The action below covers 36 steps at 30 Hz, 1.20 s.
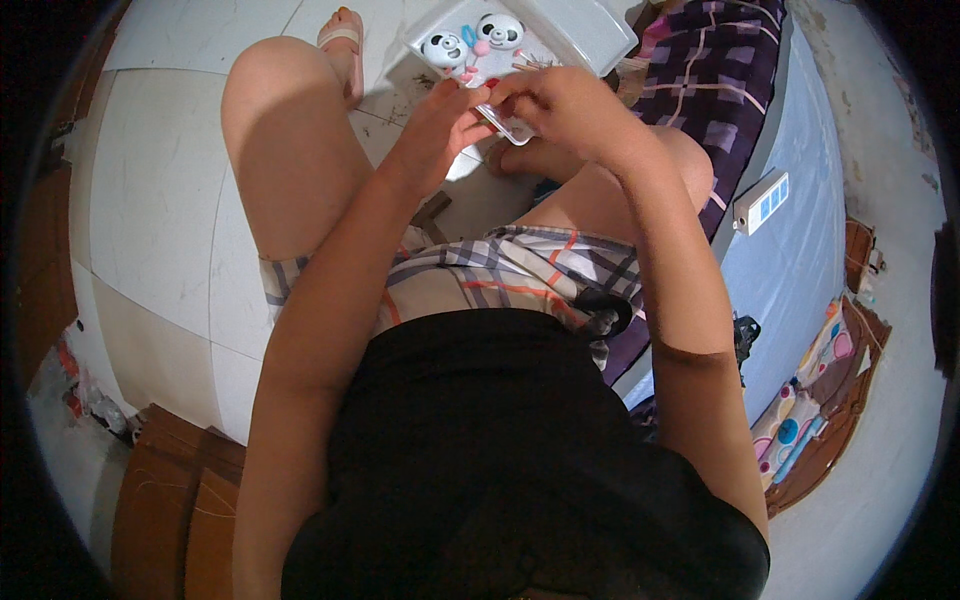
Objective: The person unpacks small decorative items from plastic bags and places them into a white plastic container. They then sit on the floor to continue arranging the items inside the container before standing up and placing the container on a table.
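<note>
My left hand [439, 131] grips a small clear plastic case [516, 133] from its left side, in the air between my knees. The fingertips of my right hand [555, 105] are pinched together over the case, at a small red piece [492, 84]; my fingers cover much of it. Just beyond my hands stands a white plastic box [600, 30]. Inside lie two panda heads, a left one [445, 49] and a right one [500, 31], with a pink ball [481, 48], a blue loop [469, 35] and several small pink pieces.
To the right is a bed with a dark plaid cover [690, 82] and a light blue side [787, 247], where a white power strip [761, 202] lies. Brown cardboard [169, 502] is at lower left. White floor tiles [157, 150] spread to the left, beside my sandalled foot [345, 52].
</note>
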### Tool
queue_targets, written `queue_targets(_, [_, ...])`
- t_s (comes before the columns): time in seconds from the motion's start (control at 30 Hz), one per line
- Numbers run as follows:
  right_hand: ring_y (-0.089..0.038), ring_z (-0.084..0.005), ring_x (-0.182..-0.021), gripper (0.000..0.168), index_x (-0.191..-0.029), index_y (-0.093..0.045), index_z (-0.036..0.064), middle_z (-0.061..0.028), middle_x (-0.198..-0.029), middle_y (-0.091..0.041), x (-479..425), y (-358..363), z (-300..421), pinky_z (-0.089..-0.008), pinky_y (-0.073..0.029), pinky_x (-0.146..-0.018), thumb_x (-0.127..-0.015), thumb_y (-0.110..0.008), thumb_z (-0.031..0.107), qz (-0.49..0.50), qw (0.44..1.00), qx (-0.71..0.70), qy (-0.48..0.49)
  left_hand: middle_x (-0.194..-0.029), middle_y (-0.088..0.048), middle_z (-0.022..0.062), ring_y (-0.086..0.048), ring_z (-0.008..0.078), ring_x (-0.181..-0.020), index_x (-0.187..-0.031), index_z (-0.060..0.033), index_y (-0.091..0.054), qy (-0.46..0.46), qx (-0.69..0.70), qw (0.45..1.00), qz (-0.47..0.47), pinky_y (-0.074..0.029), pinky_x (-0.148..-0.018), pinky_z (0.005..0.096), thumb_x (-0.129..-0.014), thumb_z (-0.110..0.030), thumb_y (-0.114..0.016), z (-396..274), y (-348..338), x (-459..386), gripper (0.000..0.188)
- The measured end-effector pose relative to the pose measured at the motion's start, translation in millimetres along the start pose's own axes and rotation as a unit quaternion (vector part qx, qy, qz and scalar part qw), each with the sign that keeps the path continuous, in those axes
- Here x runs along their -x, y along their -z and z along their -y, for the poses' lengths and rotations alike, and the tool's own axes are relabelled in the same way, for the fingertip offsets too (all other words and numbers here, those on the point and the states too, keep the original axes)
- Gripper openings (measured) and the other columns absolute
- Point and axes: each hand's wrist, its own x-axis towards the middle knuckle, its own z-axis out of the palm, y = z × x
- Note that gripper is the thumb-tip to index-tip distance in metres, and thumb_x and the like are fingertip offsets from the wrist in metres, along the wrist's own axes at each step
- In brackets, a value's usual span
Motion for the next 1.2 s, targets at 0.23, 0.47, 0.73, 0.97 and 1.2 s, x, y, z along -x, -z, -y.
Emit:
queue_targets(0.23, [-0.065, -0.0323, -0.080, 0.025, -0.106, -0.068, 0.014, -0.0137, -0.088, -0.068, -5.7, -6.3, -9.8, -0.0397, -0.052, -0.071, -0.086, -0.057, 0.023, -0.143, 0.989, 0.006, -0.020, -0.133, -0.046, 0.0079, -0.046, 0.0244, -0.124, -0.130, -0.0093, -0.041, -0.004, -0.044, 0.999, 0.005, -0.035, -0.106, 0.0447, -0.090, -0.029, -0.057, 1.1, 0.9, -0.9, 0.048])
queue_targets(0.47, [-0.068, -0.0238, -0.078, 0.024, -0.108, -0.067, 0.013, -0.0101, -0.090, -0.069, 0.0, 8.3, -22.2, -0.0334, -0.053, -0.066, -0.085, -0.063, 0.020, -0.134, 0.989, 0.043, -0.034, -0.124, -0.052, 0.0044, -0.049, 0.0220, -0.121, -0.116, -0.0130, -0.050, 0.008, -0.002, 1.000, -0.018, -0.037, -0.100, 0.0433, -0.085, -0.023, -0.063, 1.8, 1.3, 0.1, 0.035])
queue_targets(0.73, [-0.067, -0.0306, -0.079, 0.028, -0.090, -0.065, 0.010, -0.0107, -0.081, -0.067, -9.6, 0.5, -2.6, -0.0386, -0.054, -0.070, -0.069, -0.072, 0.029, 0.017, 0.956, 0.290, -0.037, -0.121, -0.052, 0.0054, -0.050, 0.0227, -0.119, -0.119, -0.0101, -0.046, 0.013, -0.012, 0.999, -0.028, -0.039, -0.100, 0.0427, -0.086, -0.019, -0.061, 5.2, 2.2, 1.2, 0.037])
queue_targets(0.97, [-0.068, -0.0231, -0.086, 0.045, -0.099, -0.066, 0.017, -0.0030, -0.092, -0.069, -17.8, 14.9, 18.6, -0.0367, -0.055, -0.071, -0.057, -0.081, 0.023, 0.160, 0.930, 0.330, -0.003, -0.119, -0.051, 0.0056, -0.050, 0.0229, -0.118, -0.118, -0.0084, -0.045, 0.027, 0.040, 0.998, -0.049, -0.040, -0.101, 0.0427, -0.088, -0.013, -0.057, 4.7, 0.5, -1.7, 0.032])
queue_targets(1.2, [-0.066, -0.0185, -0.073, 0.021, -0.096, -0.064, 0.009, -0.0058, -0.082, -0.067, -12.5, 22.6, -3.4, -0.0337, -0.050, -0.062, -0.086, -0.063, 0.027, -0.091, 0.990, 0.098, -0.041, -0.129, -0.047, 0.0083, -0.043, 0.0233, -0.127, -0.123, -0.0060, -0.043, 0.005, 0.043, 0.999, -0.028, -0.031, -0.110, 0.0459, -0.091, -0.012, -0.054, 4.8, 0.4, -2.5, 0.035])
